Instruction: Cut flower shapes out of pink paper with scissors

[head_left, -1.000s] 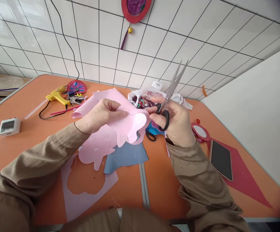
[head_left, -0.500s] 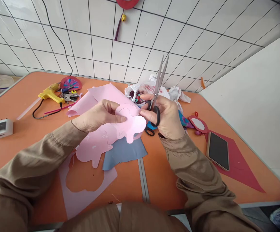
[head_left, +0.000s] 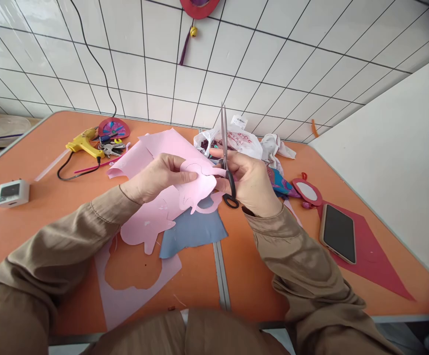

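My left hand (head_left: 159, 178) is closed, pinching a partly cut pink sheet piece (head_left: 201, 186) between thumb and fingers; a curved line is drawn on it. Scissors (head_left: 225, 130) with black handles are in my right hand (head_left: 254, 183), their blades pointing up and away from the sheet. A narrow pink strip at the piece's right edge reaches the right fingers. Below the hands lie a pink cut-out shape (head_left: 142, 228) and a blue-grey cloth piece (head_left: 196, 234). Nearer me is a pink offcut (head_left: 114, 303) with a large hole.
A larger pink sheet (head_left: 162, 145) lies behind my left hand. To the left are a yellow glue gun (head_left: 83, 143), keys (head_left: 113, 148) and a white adapter (head_left: 13, 193). A plastic bag (head_left: 242, 140) sits at the back. On the right, a phone (head_left: 338, 232) rests on red sheet (head_left: 377, 261).
My right hand has turned the scissors more upright and shifted them left. The pink piece has tilted in my left hand, and its strip now meets the right fingers. The view has shifted slightly.
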Available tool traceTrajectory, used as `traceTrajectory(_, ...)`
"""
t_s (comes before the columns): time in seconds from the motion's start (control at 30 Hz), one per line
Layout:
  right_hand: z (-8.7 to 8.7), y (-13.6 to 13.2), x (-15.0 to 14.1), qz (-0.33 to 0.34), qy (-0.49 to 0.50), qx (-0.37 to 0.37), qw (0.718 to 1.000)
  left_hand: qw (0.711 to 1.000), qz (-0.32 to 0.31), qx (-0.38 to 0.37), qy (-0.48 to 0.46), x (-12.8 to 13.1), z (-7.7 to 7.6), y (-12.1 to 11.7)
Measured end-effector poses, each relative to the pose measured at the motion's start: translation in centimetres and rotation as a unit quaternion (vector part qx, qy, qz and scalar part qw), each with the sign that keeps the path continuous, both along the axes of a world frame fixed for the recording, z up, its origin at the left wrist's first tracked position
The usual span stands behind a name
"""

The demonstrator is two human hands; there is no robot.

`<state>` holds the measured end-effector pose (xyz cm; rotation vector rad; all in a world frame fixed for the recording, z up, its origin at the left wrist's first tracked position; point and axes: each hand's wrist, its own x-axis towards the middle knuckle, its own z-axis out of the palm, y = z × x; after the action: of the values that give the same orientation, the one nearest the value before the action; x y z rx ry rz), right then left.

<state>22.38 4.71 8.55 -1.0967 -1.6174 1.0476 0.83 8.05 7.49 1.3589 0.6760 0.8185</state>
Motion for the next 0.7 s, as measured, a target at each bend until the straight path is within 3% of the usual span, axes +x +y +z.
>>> traceTrajectory(0.3, -0.3, -0.4, -1.0, -0.024, 0.003, 0.004, 1.0, 1.0, -0.012, 0.016, 0.011, 0.5, 0.4, -0.9)
traceTrajectory(0.5, -0.8, -0.3, -1.2, -0.046, 0.003, 0.052, 0.998, 0.998, -0.023, -0.021, -0.054, 0.8, -0.4, -0.8)
traceTrajectory(0.7, -1.2, -0.2, -1.5, -0.059, 0.008, 0.093, 0.994, 0.995, -0.016, -0.07, -0.065, 1.0, 0.0, -1.1)
